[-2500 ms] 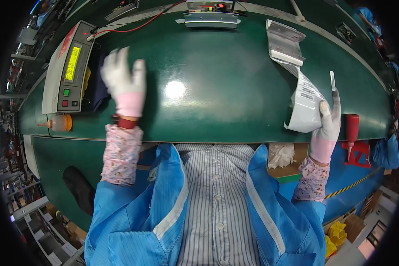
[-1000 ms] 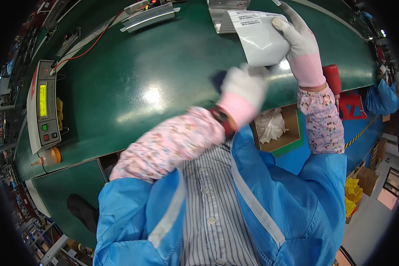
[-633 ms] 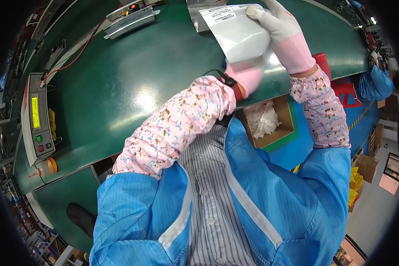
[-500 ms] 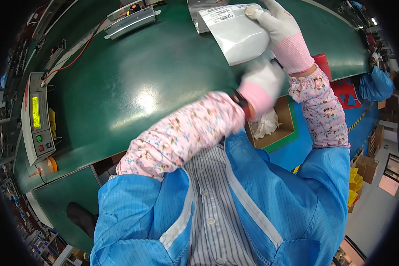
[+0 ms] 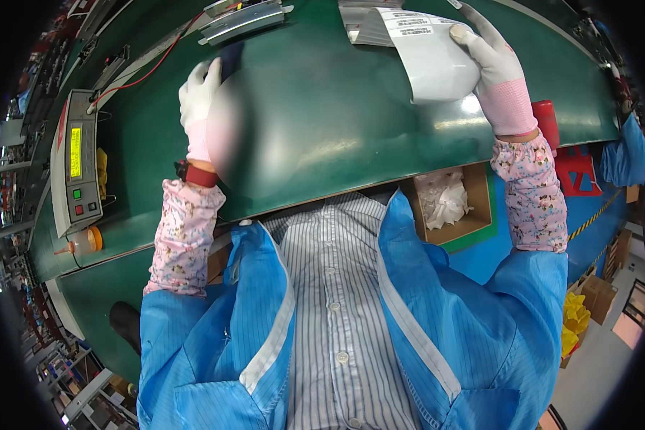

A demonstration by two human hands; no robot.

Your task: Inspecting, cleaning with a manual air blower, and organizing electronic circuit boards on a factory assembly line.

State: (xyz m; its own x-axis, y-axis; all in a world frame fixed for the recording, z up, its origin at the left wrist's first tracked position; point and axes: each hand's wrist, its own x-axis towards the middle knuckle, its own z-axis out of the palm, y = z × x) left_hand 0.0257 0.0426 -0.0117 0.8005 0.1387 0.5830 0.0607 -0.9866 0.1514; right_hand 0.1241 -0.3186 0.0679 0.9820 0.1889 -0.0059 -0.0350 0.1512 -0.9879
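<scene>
My left hand (image 5: 199, 104), in a white glove with a pink cuff, reaches over the green table at the left. Its fingers are loosely bent and apart, with nothing visible in them, close to a silver metal housing (image 5: 244, 23). My right hand (image 5: 489, 63), gloved alike, pinches the edge of a glossy white label sheet (image 5: 437, 68) with printed rows near its top. A small pale piece (image 5: 455, 3) shows by the raised fingertip at the picture's edge. Behind the sheet's left edge lies another silver metal part (image 5: 369, 29), partly covered by it.
A grey tester (image 5: 79, 165) with a lit yellow screen and red cable stands at left, beside an orange-capped bottle (image 5: 87, 240). Below the table's front edge sits a cardboard box (image 5: 473, 211) of crumpled white scraps. A red stool (image 5: 575, 170) stands right. A blur covers mid-table.
My left hand has swung from beside the label sheet across to the far left. My right hand still grips the sheet. The whole view has shifted slightly to the left.
</scene>
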